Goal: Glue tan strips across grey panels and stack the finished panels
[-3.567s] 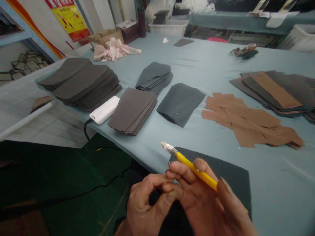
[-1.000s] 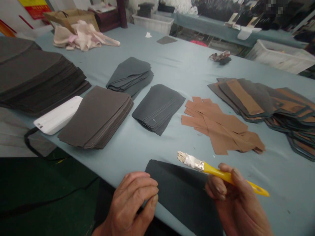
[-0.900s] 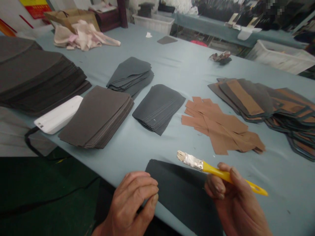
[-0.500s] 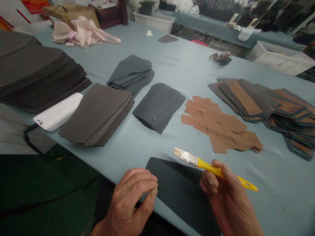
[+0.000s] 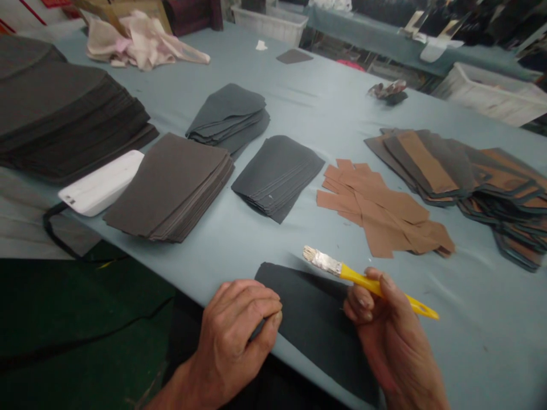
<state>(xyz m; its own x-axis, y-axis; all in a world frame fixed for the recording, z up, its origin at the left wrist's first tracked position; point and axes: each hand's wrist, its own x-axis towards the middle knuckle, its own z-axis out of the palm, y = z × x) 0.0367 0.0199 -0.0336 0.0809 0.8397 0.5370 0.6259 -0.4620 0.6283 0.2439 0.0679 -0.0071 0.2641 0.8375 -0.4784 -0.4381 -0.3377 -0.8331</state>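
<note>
A paintbrush (image 5: 374, 282) with a yellow handle and pale, crusted bristles is gripped in my right hand (image 5: 391, 324), the bristles pointing left above the table. Beneath it, a dark grey fabric-like panel (image 5: 316, 330) lies at the table's near edge, its lower end partly covered by my right hand and wrist. My left hand (image 5: 241, 330) is at the panel's left side, fingers curled and thumb against the fingertips; whatever is pinched there, if anything, is hidden.
On the blue-grey table (image 5: 205, 250) lie a brown-grey panel stack (image 5: 171, 176), dark panel stacks (image 5: 277, 171) and brown strips (image 5: 380, 208). At right, panels with brown strips (image 5: 427, 165) overlap. A white device (image 5: 102, 182) sits left; pale cloth (image 5: 145, 42) lies behind.
My left hand has shifted slightly right and up in the view. The paintbrush and right hand have moved slightly, still in the same grip. The whole scene sits a little higher.
</note>
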